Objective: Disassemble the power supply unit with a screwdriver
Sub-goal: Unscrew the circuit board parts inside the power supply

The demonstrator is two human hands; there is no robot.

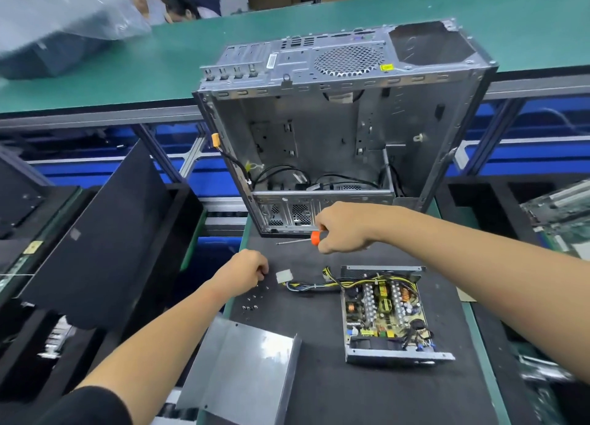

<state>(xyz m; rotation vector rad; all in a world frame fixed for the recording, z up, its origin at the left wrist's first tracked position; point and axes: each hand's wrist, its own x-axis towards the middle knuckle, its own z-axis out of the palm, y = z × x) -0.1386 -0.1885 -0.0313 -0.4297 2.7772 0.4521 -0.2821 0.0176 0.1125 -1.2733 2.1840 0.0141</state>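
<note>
The open power supply unit (388,313), a shallow grey metal tray with its green circuit board, coils and capacitors bared, lies flat on the black-matted worktop (367,392) at about four o'clock from the middle of the view. A bundle of yellow, black and blue wires (314,285) runs from its ten o'clock corner toward nine o'clock and ends near a white plastic connector (283,277). The unit's removed grey sheet-metal cover (245,368) lies at seven o'clock, partly over the worktop's left edge.

The right hand (343,228) is curled round the orange-handled screwdriver (306,239), held above the worktop at twelve o'clock of the unit, its thin metal shaft pointing toward nine o'clock. The left hand (244,273) sits at nine o'clock of the connector with fingers curled down at the mat; I cannot tell whether it pinches anything. Several small dark screws (252,305) lie scattered just at its five o'clock.

An emptied silver computer case (322,143) stands open at twelve o'clock, loose black cables in its bottom. A black flat panel (105,233) leans at nine o'clock.
</note>
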